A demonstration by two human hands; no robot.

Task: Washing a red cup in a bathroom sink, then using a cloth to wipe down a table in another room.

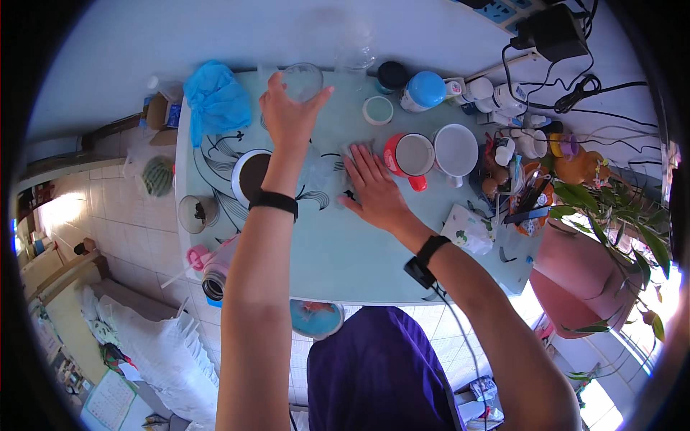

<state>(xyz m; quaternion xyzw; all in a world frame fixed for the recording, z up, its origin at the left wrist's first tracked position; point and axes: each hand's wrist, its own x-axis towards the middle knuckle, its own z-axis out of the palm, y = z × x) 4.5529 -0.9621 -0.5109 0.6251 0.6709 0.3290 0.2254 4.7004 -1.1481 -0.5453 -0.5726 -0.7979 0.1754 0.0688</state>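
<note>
My left hand point(294, 110) grips a clear glass cup point(303, 81) near the back edge of the glass-topped table point(350, 258). Flat on the tabletop, my right hand point(372, 186) rests with its fingers over a thin, greyish see-through cloth or plastic piece, whose material I cannot tell. Just right of that hand stand a red mug point(414, 155) and a white mug point(455, 151). A round white-rimmed container with dark contents point(250, 175) is partly hidden by my left forearm. Behind my right hand lies a round lid or small dish point(378, 110).
A blue plastic bag point(215, 99) sits at the back left, and a cup with dark bits point(198, 214) at the left edge. Bottles, including a blue-capped jar point(425, 91), line the back right. An open bottle point(214, 285) is by my left forearm; cables hang at right.
</note>
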